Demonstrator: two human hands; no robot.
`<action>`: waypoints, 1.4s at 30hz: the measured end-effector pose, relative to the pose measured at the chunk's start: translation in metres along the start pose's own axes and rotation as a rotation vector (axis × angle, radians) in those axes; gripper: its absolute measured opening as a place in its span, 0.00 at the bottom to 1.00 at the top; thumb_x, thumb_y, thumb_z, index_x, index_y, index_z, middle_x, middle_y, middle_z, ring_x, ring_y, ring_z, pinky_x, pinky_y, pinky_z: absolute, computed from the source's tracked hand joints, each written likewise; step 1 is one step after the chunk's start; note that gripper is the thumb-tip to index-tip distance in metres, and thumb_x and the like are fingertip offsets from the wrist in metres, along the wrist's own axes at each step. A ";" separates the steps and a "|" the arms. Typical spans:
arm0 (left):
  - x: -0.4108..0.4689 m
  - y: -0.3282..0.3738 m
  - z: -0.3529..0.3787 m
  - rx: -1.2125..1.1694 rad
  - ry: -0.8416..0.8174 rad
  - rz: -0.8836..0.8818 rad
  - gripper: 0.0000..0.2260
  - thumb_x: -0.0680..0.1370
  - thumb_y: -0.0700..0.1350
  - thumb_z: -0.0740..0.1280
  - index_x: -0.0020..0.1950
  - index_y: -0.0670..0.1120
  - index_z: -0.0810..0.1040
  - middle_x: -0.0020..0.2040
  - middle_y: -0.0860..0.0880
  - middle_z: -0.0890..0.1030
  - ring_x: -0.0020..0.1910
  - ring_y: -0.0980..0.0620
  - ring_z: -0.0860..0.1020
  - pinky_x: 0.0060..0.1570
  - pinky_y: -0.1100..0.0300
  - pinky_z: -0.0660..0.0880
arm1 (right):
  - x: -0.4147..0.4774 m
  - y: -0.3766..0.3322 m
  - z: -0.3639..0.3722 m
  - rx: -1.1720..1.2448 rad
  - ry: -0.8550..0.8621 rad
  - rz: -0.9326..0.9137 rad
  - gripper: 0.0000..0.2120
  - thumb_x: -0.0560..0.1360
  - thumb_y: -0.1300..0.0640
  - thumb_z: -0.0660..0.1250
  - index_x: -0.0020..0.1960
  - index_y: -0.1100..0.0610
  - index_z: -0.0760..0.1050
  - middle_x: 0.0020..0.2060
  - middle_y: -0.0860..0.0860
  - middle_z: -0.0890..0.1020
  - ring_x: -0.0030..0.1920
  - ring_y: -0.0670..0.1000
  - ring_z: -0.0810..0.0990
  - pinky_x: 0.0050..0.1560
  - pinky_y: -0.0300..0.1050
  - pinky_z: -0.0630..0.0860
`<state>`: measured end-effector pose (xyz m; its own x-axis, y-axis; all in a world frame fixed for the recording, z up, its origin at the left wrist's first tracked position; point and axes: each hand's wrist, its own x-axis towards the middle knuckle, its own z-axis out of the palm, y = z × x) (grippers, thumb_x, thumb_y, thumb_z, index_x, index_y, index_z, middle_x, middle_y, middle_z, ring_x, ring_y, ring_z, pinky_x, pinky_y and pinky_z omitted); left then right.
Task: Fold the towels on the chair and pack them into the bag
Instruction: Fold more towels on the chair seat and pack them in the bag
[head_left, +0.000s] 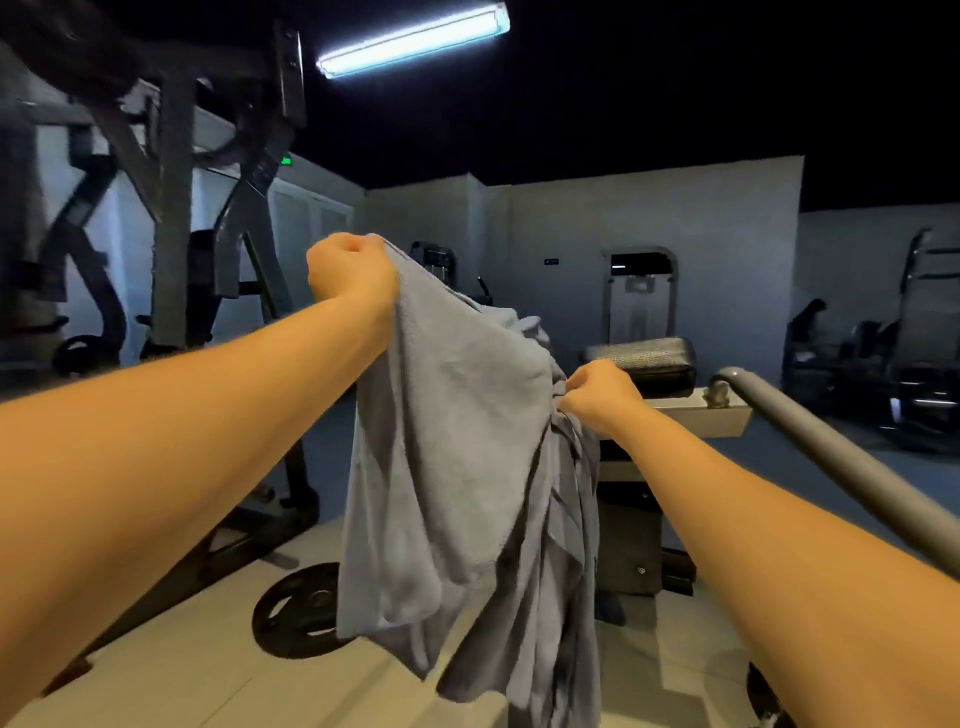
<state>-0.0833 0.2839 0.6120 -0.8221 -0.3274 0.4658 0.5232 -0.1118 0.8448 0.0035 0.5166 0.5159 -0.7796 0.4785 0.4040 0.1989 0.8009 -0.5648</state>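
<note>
So the left grip (350, 270) holds a corner of the grey towel (457, 441) up high, right grip (597, 397) pinches bunched cloth lower down, rest hangs below both.

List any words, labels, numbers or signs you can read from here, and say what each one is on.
No text here can be read.
Green sign high on the left wall: lit, but too blurred to read.
Dark plate on the back wall: too small to read.
Round mark on the black machine panel: no letters legible.
Weight plate on the floor: no markings legible.
Towel: no label shows.
</note>
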 end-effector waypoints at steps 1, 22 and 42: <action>0.005 0.005 -0.007 0.011 0.020 0.046 0.12 0.81 0.43 0.67 0.36 0.49 0.76 0.35 0.52 0.76 0.32 0.53 0.71 0.35 0.59 0.71 | -0.001 -0.005 -0.001 -0.033 0.024 0.012 0.08 0.73 0.64 0.67 0.35 0.61 0.73 0.31 0.60 0.73 0.35 0.65 0.71 0.30 0.52 0.69; -0.001 0.054 -0.367 0.767 -0.466 -0.078 0.08 0.78 0.51 0.74 0.50 0.47 0.88 0.44 0.49 0.87 0.40 0.55 0.83 0.36 0.64 0.76 | -0.175 -0.282 0.142 0.890 -1.057 -0.492 0.14 0.81 0.53 0.67 0.59 0.62 0.81 0.55 0.58 0.85 0.53 0.57 0.84 0.55 0.51 0.82; -0.039 0.039 -0.665 0.901 -0.211 -0.199 0.13 0.80 0.55 0.68 0.49 0.46 0.85 0.47 0.44 0.84 0.49 0.46 0.79 0.51 0.52 0.76 | -0.272 -0.468 0.241 0.754 -0.675 -0.590 0.22 0.83 0.52 0.61 0.33 0.50 0.59 0.30 0.50 0.62 0.33 0.49 0.60 0.37 0.47 0.58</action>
<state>0.1190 -0.3319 0.4513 -0.9472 -0.1944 0.2549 0.0710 0.6482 0.7581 -0.0206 -0.0757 0.4965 -0.8356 -0.3657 0.4098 -0.5247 0.3105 -0.7927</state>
